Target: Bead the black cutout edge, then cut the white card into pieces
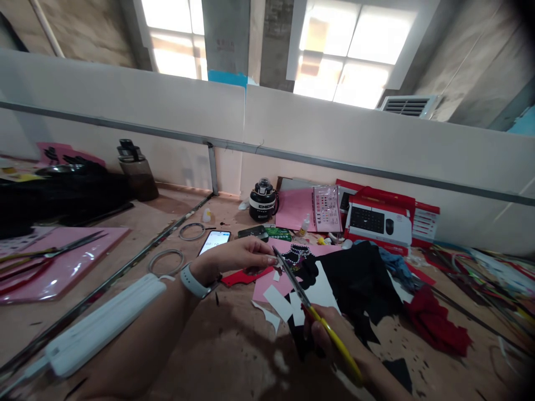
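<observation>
My right hand (324,334) is wrapped round the yellow-handled scissors (295,281), whose blades point up and away from me. My left hand (246,255) is closed in a pinch beside the blade tips; a tiny pale piece seems to show at its fingertips, too small to name. Beneath the hands lie white paper scraps (278,302), a red cut piece (242,277) and a pink sheet (263,287). Just beyond the scissors is a black piece edged with pearl-like beads (298,253). Black fabric (355,278) spreads to the right.
A lit phone (215,241), metal rings (166,260) and a white power strip (104,323) lie left. Behind stand a black jug (263,201), a dark bottle (137,171) and a keyboard box (378,223). Red fabric (437,323) lies right; other scissors (45,259) far left.
</observation>
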Tool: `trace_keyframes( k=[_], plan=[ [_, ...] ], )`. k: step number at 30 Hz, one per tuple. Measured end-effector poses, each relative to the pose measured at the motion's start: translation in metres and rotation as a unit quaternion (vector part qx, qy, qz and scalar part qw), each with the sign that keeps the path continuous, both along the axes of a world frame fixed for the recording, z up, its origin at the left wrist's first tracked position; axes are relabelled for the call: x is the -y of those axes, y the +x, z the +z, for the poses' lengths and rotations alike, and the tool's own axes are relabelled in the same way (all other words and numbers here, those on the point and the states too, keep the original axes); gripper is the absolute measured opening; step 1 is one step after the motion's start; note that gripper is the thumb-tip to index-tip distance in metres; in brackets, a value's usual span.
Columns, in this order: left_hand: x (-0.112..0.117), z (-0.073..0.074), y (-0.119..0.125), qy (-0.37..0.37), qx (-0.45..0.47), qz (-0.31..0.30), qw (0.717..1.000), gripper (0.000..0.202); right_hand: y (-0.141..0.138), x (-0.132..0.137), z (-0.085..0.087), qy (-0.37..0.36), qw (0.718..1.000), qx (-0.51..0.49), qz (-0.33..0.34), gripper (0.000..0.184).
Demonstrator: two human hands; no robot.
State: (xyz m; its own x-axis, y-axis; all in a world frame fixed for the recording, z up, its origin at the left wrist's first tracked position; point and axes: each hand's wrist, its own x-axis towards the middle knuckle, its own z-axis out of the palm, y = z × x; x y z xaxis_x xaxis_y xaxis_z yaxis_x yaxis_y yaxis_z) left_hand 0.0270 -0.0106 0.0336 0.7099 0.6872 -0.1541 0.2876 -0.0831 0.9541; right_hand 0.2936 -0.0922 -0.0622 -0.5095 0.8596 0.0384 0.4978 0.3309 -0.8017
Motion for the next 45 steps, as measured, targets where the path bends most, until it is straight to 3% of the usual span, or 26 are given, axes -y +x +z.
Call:
trace_keyframes(
  k=[3, 8, 10, 14, 22, 26, 30, 40, 45],
  plan=[
    [0.002, -0.003, 0.003, -0.006, 0.004, -0.011, 1.0, 0.035, -0.003, 0.0, -0.005, -0.008, 0.998, -0.052, -0.041, 0.062],
    [0.009, -0.015, 0.022, -0.019, 0.031, -0.076, 0.996, 0.049, -0.008, 0.003, -0.006, -0.111, 0.966, -0.176, -0.153, 0.047],
    [0.012, -0.02, 0.033, -0.033, 0.019, -0.127, 0.991, 0.052, -0.008, 0.004, -0.004, -0.127, 0.954, -0.224, -0.157, 0.04],
    [0.017, -0.028, 0.049, -0.072, 0.013, -0.197, 0.978, 0.059, -0.005, 0.004, 0.0, -0.123, 0.952, -0.262, -0.098, 0.03],
    [0.014, -0.03, 0.052, -0.068, 0.044, -0.14, 0.987, 0.059, 0.001, 0.002, 0.003, -0.109, 0.958, -0.245, -0.101, 0.018],
    [0.014, -0.03, 0.054, -0.047, 0.037, -0.052, 0.997, 0.056, -0.003, 0.003, -0.001, -0.103, 0.954, -0.25, -0.13, 0.018],
    [0.013, -0.036, 0.06, -0.064, 0.062, 0.024, 0.996, 0.036, -0.006, 0.003, -0.006, -0.104, 0.928, -0.304, -0.186, 0.025],
    [0.017, -0.042, 0.069, -0.112, 0.054, -0.011, 0.992, 0.033, -0.006, -0.001, -0.012, -0.11, 0.917, -0.338, -0.181, 0.026],
    [0.019, -0.044, 0.068, -0.119, 0.048, -0.067, 0.989, 0.034, -0.006, 0.001, -0.008, -0.125, 0.925, -0.317, -0.167, 0.027]
  ],
)
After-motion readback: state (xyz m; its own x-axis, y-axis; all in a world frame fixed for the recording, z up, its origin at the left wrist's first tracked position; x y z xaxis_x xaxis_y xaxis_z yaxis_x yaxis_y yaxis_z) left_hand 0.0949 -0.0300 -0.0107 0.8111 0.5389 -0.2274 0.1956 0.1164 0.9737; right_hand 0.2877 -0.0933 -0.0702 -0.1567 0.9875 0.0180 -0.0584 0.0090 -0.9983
